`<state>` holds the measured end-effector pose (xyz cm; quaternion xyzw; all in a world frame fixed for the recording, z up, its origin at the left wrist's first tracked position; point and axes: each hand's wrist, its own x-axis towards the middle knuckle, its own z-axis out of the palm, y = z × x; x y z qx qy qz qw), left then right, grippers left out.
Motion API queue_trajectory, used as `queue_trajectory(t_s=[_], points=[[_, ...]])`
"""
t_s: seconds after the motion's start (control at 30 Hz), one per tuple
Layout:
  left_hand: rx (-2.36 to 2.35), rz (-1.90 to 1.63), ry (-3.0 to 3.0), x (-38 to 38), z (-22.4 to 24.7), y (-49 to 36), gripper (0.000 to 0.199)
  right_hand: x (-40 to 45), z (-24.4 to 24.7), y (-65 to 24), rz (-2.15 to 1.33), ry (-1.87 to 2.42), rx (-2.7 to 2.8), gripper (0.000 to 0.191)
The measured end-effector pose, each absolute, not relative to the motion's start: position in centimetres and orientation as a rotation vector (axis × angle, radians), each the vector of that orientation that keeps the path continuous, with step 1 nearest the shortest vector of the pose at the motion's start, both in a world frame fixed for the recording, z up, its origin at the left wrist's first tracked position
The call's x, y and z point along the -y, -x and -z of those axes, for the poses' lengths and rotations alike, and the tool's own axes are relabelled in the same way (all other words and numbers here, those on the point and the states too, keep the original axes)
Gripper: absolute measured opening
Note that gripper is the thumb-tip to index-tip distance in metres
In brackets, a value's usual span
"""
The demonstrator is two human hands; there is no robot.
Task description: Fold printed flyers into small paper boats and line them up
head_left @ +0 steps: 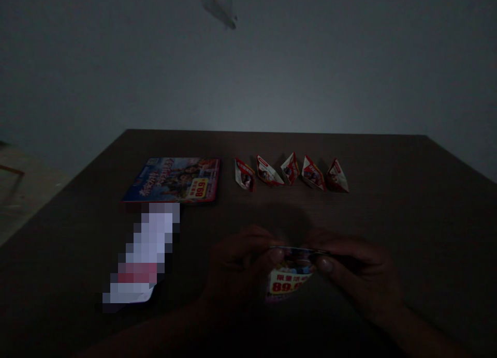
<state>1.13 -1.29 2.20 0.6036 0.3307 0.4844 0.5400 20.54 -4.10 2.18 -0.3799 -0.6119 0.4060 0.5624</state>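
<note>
Between my two hands is a printed paper sheet [289, 283], held up above the near part of the table. Its upper edge looks bent or folded, and a yellow panel with red "89." print hangs below. My left hand [243, 259] pinches the sheet's left end, thumb in front. At the right end, my right hand [355, 270] pinches it the same way. Behind them stand several small folded paper pieces in a row, red and white, such as the leftmost folded paper [245, 176] and the rightmost folded paper [337, 177]. The room is dim, so the fingers behind the sheet are hard to see.
A stack of printed flyers [174, 179] lies at the table's back left. Nearer me is a phone-like, pixelated lit object [145, 259]. The dark wooden table [388, 161] ends at a grey wall [272, 63].
</note>
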Motion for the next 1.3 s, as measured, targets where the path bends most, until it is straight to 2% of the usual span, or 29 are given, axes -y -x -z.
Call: queue_trajectory(t_s=[1.0, 1.3], points=[[-0.731, -1.162, -1.397, 1.15, -2.43, -1.08, 0.011, 3.78, -2.61, -20.43, -1.037, 0.866, 1.463, 0.015], [-0.736, -1.206, -1.547, 1.19, -2.73, -0.82, 0.011, 3.66, -2.51, -20.59, -0.905, 0.919, 1.488, 0.013]])
